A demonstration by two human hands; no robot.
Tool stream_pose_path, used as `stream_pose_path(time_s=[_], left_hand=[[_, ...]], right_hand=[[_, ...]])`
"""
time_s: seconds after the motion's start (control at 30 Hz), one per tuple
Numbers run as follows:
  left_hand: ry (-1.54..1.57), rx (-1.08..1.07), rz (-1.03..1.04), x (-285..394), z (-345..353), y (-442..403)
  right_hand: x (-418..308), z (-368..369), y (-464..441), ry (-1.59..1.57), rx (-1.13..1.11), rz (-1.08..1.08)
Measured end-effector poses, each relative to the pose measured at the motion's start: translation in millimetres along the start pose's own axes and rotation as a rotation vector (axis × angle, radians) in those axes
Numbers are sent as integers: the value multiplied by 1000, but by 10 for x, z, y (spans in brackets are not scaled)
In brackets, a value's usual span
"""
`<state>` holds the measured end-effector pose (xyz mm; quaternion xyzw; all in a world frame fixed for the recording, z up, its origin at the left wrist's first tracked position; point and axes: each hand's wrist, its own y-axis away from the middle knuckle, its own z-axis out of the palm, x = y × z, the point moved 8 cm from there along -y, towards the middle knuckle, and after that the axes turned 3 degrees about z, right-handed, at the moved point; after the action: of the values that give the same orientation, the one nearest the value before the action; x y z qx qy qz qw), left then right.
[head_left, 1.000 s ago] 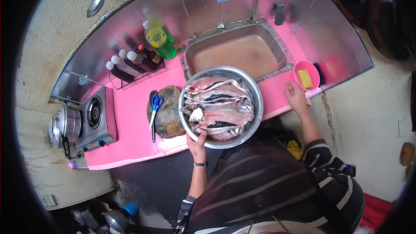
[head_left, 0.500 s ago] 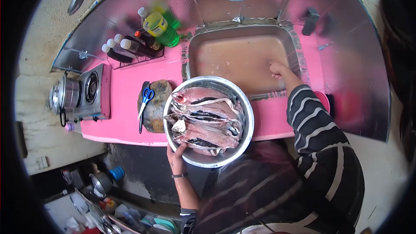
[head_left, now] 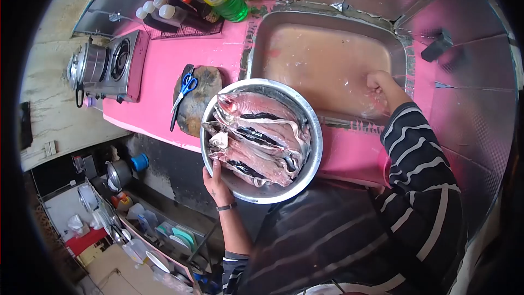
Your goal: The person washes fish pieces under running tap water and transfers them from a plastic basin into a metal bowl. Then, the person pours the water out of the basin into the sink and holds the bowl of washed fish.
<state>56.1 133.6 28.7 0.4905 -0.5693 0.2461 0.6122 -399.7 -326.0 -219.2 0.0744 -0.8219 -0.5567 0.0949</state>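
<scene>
A person in a dark striped top stands at a pink counter [head_left: 164, 93], the left hand [head_left: 214, 184] gripping the near-left rim of a round metal bowl [head_left: 313, 158], thumb hooked over the edge. Inside the bowl lie several split fish [head_left: 270, 155], pale pink flesh with dark streaks, side by side. The bowl is in front of the body, at the counter's front edge, by the near-left corner of the sink [head_left: 261, 49]. The right hand [head_left: 381, 83], fingers curled, is at the sink's right side, over or in cloudy brownish water; I cannot tell whether it holds anything. Left of the bowl, blue-handled scissors [head_left: 189, 84] lie on a worn round chopping board [head_left: 204, 95].
</scene>
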Motion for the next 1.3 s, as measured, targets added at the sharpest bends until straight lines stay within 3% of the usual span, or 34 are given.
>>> stream_pose_path(time_s=[0.1,0.2,0.3,0.4,0.6,0.67,0.8,0.87,1.07,1.3], left_hand=[[-22,54,17,-21,-47,23],[-58,104,57,-21,-85,11],[-74,109,55,49,-31,47],[-90,117,66,102,1,60],[-97,123,58,109,20,67],[-91,112,62,83,-26,47],[-70,123,62,86,-2,60],[-56,119,64,94,20,48],[-71,105,72,87,9,45],[-41,98,73,48,-28,29]], right_hand=[[-210,-143,148,140,149,-150],[-167,-120,231,117,200,-81],[-120,-207,139,408,182,-149],[-340,-88,213,460,238,-255],[-279,-238,505,312,309,-121],[-225,-102,220,350,264,-234],[-146,-273,395,297,268,-138],[-259,-39,146,443,218,-234],[-110,36,-142,390,298,-263],[-188,-235,573,166,290,-164]])
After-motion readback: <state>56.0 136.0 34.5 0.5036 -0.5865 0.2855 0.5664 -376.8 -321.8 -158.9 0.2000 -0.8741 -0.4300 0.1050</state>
